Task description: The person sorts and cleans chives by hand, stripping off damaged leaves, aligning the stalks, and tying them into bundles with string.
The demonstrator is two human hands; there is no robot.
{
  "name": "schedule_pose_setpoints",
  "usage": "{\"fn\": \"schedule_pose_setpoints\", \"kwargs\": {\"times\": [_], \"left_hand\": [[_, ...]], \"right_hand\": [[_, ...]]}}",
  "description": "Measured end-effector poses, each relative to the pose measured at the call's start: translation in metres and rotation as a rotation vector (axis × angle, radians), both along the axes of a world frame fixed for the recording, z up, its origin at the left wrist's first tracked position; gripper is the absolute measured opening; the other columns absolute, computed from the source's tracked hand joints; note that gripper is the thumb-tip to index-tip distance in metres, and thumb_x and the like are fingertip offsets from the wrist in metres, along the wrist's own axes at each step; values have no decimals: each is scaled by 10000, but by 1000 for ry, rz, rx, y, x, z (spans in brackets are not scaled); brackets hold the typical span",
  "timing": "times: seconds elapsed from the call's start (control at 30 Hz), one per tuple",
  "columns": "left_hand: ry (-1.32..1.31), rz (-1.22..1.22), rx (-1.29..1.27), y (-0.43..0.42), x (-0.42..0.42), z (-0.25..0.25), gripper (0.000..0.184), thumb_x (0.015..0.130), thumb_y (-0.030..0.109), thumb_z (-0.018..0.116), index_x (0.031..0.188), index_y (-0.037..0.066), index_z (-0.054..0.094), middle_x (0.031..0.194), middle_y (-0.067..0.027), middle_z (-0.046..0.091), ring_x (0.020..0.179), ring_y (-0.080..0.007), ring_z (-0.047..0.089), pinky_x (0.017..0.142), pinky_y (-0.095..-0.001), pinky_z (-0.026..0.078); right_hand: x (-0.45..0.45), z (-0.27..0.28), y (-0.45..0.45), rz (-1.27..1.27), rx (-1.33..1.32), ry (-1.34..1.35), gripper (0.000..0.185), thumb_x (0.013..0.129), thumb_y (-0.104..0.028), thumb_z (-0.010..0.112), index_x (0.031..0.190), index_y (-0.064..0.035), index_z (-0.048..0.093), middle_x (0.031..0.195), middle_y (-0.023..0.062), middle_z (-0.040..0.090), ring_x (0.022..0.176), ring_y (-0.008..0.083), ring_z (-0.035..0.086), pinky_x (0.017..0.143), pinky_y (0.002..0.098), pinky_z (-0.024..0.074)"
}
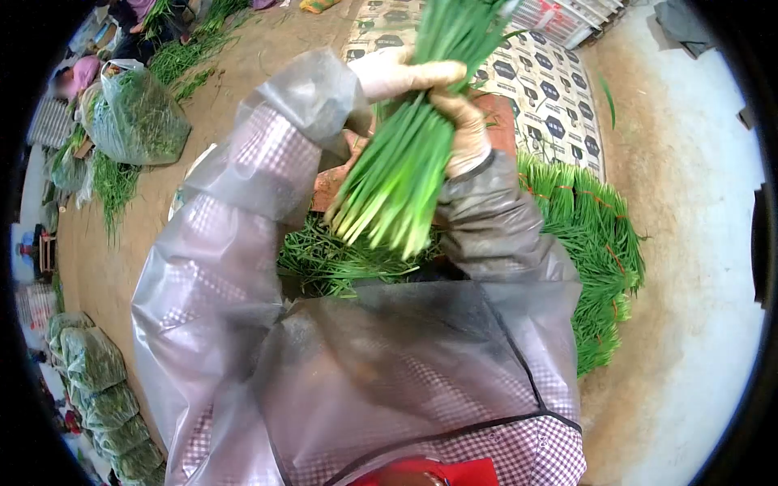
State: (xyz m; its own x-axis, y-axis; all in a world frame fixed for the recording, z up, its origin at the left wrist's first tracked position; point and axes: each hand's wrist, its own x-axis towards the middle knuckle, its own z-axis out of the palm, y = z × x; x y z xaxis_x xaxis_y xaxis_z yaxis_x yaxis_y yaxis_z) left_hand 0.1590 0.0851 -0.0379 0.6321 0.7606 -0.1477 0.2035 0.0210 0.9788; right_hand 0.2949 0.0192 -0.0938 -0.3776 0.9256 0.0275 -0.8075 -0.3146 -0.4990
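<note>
A thick bunch of garlic chives is held up in front of me, its pale cut ends slanting down toward my body. My left hand, in a pale glove, closes over the bunch from the left. From the other side my right hand, gloved too, wraps round it at about the same height. The leafy tops pass out of view at the upper edge. Under the bunch, a heap of loose green leaves lies close to my lap. A reddish-brown surface shows partly behind my hands.
Banded chive bunches are stacked beside my right arm. Ahead lie a patterned sheet and a white crate. On the left are a stuffed plastic bag, several packed bags, loose greens and a person in pink.
</note>
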Motion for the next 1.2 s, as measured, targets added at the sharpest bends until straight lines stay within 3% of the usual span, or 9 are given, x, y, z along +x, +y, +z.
{"fn": "schedule_pose_setpoints", "kwargs": {"times": [0.07, 0.17, 0.2, 0.33, 0.53, 0.67, 0.93, 1.07, 1.2], "left_hand": [[-27, -51, 103, 19, -3, -14, 675, 851, 545, 584, 1304, 54, 487, 1205, -40, 562, 1159, -167, 482, 1001, -350, 356], [138, -315, 752, 43, -48, -70, 766, 861, 596, 529, 1402, 74, 381, 1353, -62, 464, 1249, -243, 443, 1051, -402, 300], [250, -49, 180, 34, -50, -80, 813, 855, 631, 501, 1424, 72, 341, 1393, -77, 421, 1288, -267, 401, 1050, -429, 296], [573, 163, -576, 16, -58, -139, 808, 820, 711, 476, 1340, 92, 480, 1341, -108, 497, 1195, -226, 454, 1043, -398, 278], [-84, 210, -585, -17, -23, -178, 742, 818, 442, 704, 1366, 48, 398, 1274, -98, 540, 1137, -227, 537, 967, -393, 427], [196, 357, -151, -33, 2, -192, 1267, 554, 410, 892, 1450, -41, 117, 1322, -188, 480, 1222, -263, 480, 1037, -366, 376], [677, 437, 81, -42, 24, -206, 1384, 452, 442, 884, 1424, -122, 76, 1345, -299, 415, 1241, -345, 460, 1047, -347, 371], [673, 467, 126, -39, 27, -213, 1342, 457, 430, 881, 1415, -126, 125, 1254, -280, 514, 1162, -347, 528, 1017, -350, 405], [776, 407, 135, -39, 26, -197, 1319, 474, 467, 863, 1412, -125, 149, 1219, -272, 547, 1143, -347, 544, 1002, -348, 419]], "right_hand": [[33, -14, 23, -54, 58, -42, 411, 775, -247, 716, 1082, 5, 614, 1016, 147, 669, 887, 261, 666, 830, 408, 559], [55, -33, 38, -124, -105, -63, 400, 810, -213, 675, 1109, 42, 600, 992, 155, 676, 857, 265, 671, 809, 400, 562], [59, -47, 44, -136, -152, -100, 402, 812, -208, 671, 1114, 46, 598, 989, 154, 675, 856, 263, 669, 811, 398, 560], [47, -98, 58, -30, -349, -217, 373, 807, -200, 678, 1116, -1, 614, 971, 124, 676, 834, 253, 661, 793, 390, 548], [16, -138, 68, -344, -161, -612, 410, 723, -67, 747, 1087, 39, 591, 967, 129, 670, 795, 231, 655, 740, 375, 537], [14, -149, 70, -442, -204, -791, 473, 719, -82, 764, 1119, 59, 554, 994, 140, 664, 836, 238, 651, 781, 369, 525], [39, -166, 90, -407, 209, -1467, 1095, 738, -621, 653, 1404, 129, 212, 1427, 322, 304, 1353, 383, 302, 1106, 373, 274], [99, -130, 100, -648, 66, -1443, 885, 807, -539, 633, 1352, 103, 360, 1325, 318, 446, 1264, 388, 430, 1060, 384, 338], [168, -150, 80, -910, 39, -1375, 438, 900, -345, 585, 1098, 46, 565, 1008, 215, 644, 880, 291, 617, 787, 362, 490]]}}
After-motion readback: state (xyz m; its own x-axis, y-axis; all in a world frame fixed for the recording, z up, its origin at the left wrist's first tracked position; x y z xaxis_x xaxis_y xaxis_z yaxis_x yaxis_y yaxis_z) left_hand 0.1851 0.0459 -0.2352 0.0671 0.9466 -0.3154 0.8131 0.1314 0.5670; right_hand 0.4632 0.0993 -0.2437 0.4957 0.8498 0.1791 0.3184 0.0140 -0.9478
